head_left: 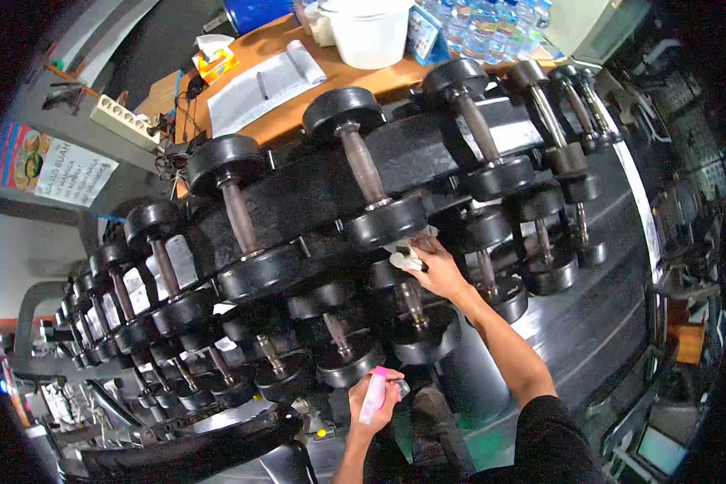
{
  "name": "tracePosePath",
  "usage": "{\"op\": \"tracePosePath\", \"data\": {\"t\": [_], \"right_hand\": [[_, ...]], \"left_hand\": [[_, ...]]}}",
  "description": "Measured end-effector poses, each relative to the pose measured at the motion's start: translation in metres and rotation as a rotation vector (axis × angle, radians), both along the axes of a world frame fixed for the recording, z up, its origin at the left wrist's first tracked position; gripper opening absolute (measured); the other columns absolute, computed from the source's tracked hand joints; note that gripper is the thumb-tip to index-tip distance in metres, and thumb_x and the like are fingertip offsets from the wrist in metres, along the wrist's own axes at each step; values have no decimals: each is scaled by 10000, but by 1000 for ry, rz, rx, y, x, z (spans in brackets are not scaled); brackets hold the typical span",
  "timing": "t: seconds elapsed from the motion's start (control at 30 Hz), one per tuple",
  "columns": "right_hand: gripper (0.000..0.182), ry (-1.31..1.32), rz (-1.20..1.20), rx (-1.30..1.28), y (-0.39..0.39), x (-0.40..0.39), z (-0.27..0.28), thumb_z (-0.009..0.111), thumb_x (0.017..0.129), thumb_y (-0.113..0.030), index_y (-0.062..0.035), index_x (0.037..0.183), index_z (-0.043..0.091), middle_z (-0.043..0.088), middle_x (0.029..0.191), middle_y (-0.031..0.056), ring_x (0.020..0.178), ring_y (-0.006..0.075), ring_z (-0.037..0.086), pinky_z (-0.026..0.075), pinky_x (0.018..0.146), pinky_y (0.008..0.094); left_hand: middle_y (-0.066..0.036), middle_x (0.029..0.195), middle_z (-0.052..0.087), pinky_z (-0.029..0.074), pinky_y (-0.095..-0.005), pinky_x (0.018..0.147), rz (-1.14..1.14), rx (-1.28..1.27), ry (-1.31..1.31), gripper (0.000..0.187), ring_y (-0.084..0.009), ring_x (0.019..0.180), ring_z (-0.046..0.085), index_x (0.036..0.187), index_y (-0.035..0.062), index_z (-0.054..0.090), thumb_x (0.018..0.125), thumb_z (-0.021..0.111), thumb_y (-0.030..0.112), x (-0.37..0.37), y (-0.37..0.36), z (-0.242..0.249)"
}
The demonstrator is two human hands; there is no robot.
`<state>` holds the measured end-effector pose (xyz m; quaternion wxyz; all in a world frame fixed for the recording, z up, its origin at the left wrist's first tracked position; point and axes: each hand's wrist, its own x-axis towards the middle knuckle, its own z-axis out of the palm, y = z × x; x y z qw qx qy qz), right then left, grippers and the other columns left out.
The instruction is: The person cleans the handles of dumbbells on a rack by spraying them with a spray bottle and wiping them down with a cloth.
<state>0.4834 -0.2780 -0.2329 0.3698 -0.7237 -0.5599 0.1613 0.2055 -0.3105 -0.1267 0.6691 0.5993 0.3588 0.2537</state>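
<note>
My right hand (440,270) is closed on a white cloth (409,258), which sits against the underside of the near head of a black dumbbell (389,222) on the upper rack row. Part of the cloth is hidden by my fingers. Lower down, my left hand (360,402) grips what looks like a spray bottle (373,394) with a pink and whitish top; my fingers cover most of its body. Just beyond that hand is a lower-row dumbbell (349,367), and another lower-row dumbbell (427,335) lies between my two hands.
The black rack (290,202) carries two rows of dumbbells curving away left. Behind it, a wooden table (278,121) bears papers (258,89), a white bucket (369,36) and plastic water bottles (488,32). A power strip (125,121) is at upper left. Gym equipment stands to the right.
</note>
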Motion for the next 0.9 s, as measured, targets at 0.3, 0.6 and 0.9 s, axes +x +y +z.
{"op": "tracePosePath", "data": {"t": [0.3, 0.6, 0.9], "right_hand": [[458, 615, -793, -343, -92, -34, -109, 566, 897, -407, 1, 1102, 604, 665, 943, 219, 958, 344, 637, 484, 815, 392], [302, 1897, -1122, 300, -9, -38, -170, 384, 1001, -348, -109, 1086, 549, 631, 1044, 50, 942, 238, 593, 489, 830, 411], [401, 888, -1217, 408, 2, -130, -59, 490, 970, -348, 39, 1056, 554, 604, 934, 91, 825, 172, 545, 447, 764, 329]], "left_hand": [[-124, 895, 677, 508, -260, 553, -137, 37, 82, 73, -133, 599, 627, 893, -13, 593, 821, 603, -17, -54, 16, -9], [-132, 897, 671, 504, -262, 555, -174, 9, 143, 117, -126, 586, 615, 936, -13, 584, 823, 601, 9, -95, 18, -15], [-140, 906, 644, 511, -269, 556, -227, 75, 94, 126, -145, 597, 619, 964, -49, 576, 844, 579, -10, -114, 23, -14]]}}
